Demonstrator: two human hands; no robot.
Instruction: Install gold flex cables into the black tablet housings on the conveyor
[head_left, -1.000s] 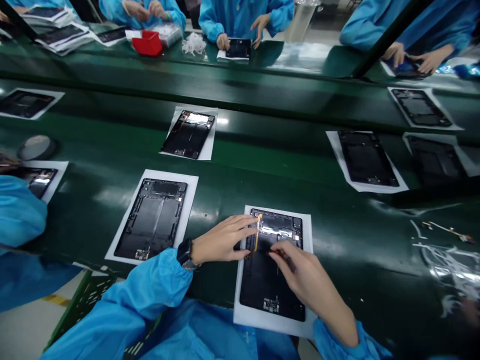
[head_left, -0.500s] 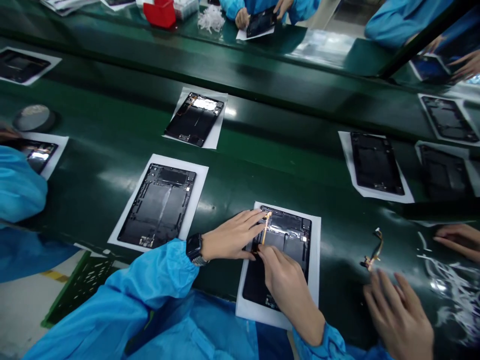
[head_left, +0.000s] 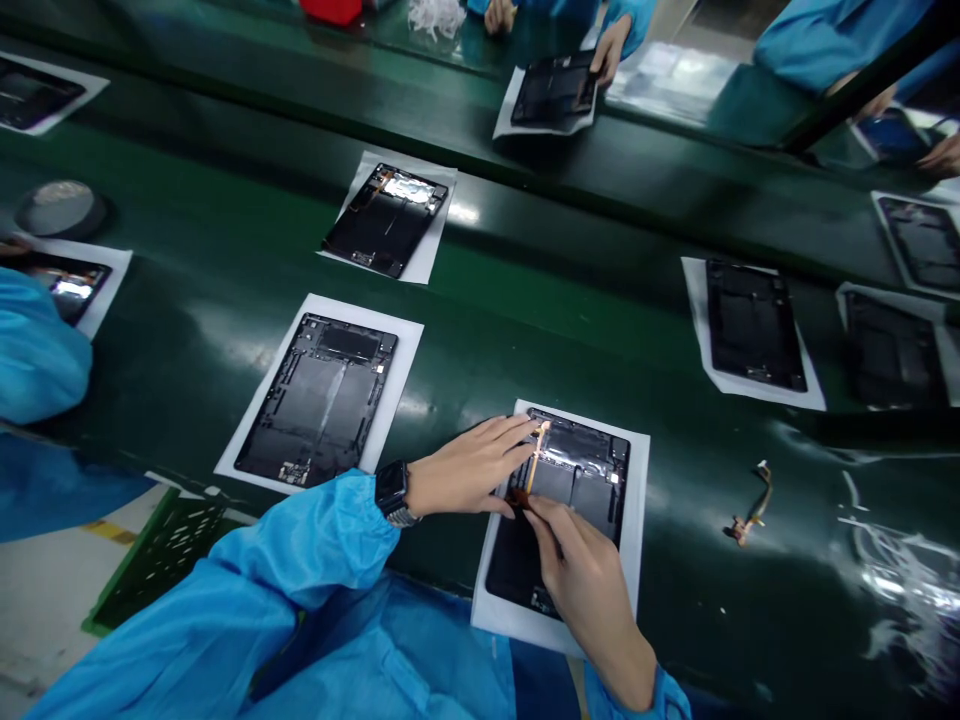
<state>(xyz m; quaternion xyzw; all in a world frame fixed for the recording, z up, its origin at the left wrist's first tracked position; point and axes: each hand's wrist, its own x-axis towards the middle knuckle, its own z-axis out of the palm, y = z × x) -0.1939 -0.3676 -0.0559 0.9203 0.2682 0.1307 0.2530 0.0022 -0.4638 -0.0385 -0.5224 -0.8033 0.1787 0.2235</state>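
The orange strip lies toward eleven o'clock in the shell; the left hand rests spread, fingertips by the strip's top, the right hand pinching its lower end. Probably light, bendy, easily creased: best held by its ends.

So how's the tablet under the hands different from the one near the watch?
The tablet under the hands has an orange strip at its upper left; the left tablet shows none. The left hand and right hand partly cover the first; no hand covers the left tablet. The first has a shiny patch near its top; the left tablet looks duller there. Both are dark, on white sheets.
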